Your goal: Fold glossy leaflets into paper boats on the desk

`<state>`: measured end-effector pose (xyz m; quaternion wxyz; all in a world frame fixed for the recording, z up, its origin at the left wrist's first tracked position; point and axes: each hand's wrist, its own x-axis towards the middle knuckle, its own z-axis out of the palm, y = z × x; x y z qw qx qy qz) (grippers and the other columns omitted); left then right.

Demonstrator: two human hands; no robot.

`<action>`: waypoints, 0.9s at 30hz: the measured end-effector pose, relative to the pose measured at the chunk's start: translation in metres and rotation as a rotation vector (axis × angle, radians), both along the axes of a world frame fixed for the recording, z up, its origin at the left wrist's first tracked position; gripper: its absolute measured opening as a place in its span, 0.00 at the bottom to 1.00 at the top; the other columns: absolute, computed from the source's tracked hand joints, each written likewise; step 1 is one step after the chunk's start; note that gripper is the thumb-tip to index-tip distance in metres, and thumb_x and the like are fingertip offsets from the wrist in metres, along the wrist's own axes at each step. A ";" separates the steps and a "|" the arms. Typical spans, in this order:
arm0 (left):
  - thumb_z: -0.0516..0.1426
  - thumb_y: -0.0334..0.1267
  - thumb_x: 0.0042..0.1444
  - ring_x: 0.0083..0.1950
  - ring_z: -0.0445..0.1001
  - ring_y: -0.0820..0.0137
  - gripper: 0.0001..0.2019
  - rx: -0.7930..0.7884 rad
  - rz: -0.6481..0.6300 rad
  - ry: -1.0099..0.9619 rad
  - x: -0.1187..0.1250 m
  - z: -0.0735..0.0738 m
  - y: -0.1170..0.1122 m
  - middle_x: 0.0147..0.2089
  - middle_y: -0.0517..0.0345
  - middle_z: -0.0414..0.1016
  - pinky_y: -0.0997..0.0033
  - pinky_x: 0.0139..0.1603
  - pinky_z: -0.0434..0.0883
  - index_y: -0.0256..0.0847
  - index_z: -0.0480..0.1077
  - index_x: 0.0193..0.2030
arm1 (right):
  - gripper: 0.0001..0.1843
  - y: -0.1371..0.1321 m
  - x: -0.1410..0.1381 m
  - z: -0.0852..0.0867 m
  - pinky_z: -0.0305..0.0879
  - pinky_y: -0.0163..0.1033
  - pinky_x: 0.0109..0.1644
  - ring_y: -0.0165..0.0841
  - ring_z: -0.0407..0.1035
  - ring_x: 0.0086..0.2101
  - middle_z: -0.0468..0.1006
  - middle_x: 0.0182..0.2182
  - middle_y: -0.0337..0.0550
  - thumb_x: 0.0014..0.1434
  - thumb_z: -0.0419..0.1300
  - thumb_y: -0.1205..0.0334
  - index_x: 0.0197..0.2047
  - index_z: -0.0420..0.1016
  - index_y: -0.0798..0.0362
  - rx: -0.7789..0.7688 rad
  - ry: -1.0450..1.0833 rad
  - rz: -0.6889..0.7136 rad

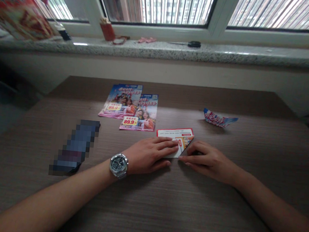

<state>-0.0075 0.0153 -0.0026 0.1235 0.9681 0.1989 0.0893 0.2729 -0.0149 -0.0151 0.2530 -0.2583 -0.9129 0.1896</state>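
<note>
A white, red-edged flyer (175, 133) lies on the table with its right corner folded over along a slanted crease. My left hand (151, 154), with a metal watch on the wrist, rests flat across it, fingers stretched out. At the flyer's right edge, my right hand (207, 161) has thumb and fingers drawn together on the folded corner. Beyond my right hand stands a small folded paper boat (219, 119) in blue and pink. My hands hide part of the flyer's lower edge.
Several colourful flyers (144, 111) overlap at the back left of the brown table (161, 211). A pixelated phone-like object (76, 146) lies left of my forearm. On the granite windowsill (231, 56) are a red container (107, 29), a black-handled tool (194, 44) and a printed bag (19, 11).
</note>
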 end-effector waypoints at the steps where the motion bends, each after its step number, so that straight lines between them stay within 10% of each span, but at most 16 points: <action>1: 0.51 0.46 0.70 0.72 0.60 0.61 0.25 0.002 0.002 -0.003 0.000 0.000 0.000 0.73 0.52 0.59 0.56 0.71 0.63 0.42 0.58 0.70 | 0.16 0.000 -0.001 0.000 0.69 0.42 0.46 0.36 0.69 0.43 0.75 0.40 0.48 0.67 0.59 0.66 0.57 0.78 0.49 0.006 -0.009 -0.011; 18: 0.51 0.47 0.71 0.72 0.59 0.60 0.24 0.016 0.001 0.020 0.000 0.001 0.000 0.73 0.53 0.58 0.54 0.70 0.64 0.47 0.59 0.70 | 0.15 0.000 -0.002 0.000 0.71 0.42 0.46 0.36 0.71 0.43 0.77 0.40 0.48 0.66 0.61 0.66 0.54 0.80 0.49 0.016 0.012 -0.013; 27: 0.51 0.48 0.70 0.71 0.60 0.57 0.23 0.045 -0.030 0.010 -0.001 0.000 0.000 0.75 0.54 0.54 0.52 0.68 0.65 0.53 0.61 0.69 | 0.21 0.002 0.006 -0.006 0.68 0.51 0.62 0.42 0.70 0.59 0.74 0.61 0.49 0.69 0.56 0.62 0.63 0.72 0.47 0.125 -0.141 -0.290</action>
